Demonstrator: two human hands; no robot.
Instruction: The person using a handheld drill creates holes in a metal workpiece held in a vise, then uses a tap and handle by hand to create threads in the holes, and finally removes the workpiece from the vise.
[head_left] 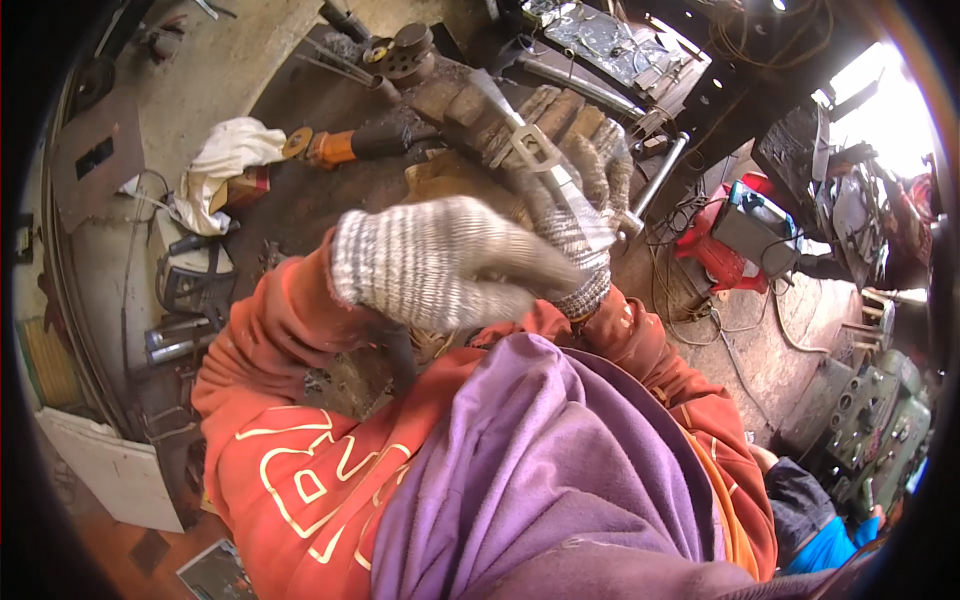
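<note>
A slotted metal bar (pixel 556 176), flat and pale grey, runs slantwise over the gloved right hand (pixel 582 195), its lower end near the knitted cuff and its upper end beyond the hand. The right hand's fingers reach past the bar on its right side; whether they are closed on it I cannot tell. The left hand (pixel 440 265), in a matching striped knit glove, is blurred just to the left of the bar's lower end, its fingers pointing toward it; the two hands overlap in the view, and I cannot tell if they touch or if the left hand grips anything.

Left of the bar, on a dark bench (pixel 305 200), lies an orange and black power tool (pixel 345 147) with a round disc at its end, and past that a crumpled white cloth (pixel 235 160). Above the bar and to its left stands a round metal piece with holes (pixel 408 52). Close on the bar's right is a shiny metal rod (pixel 662 178), set slantwise, and farther right a red machine (pixel 712 240) among loose cables. Well below and right of the bar are a green machine (pixel 870 420) and part of another person in bright blue (pixel 830 545). Directly below the bar, a purple cloth (pixel 550 460) covers the front of the wearer's orange-red sweatshirt (pixel 300 480)
</note>
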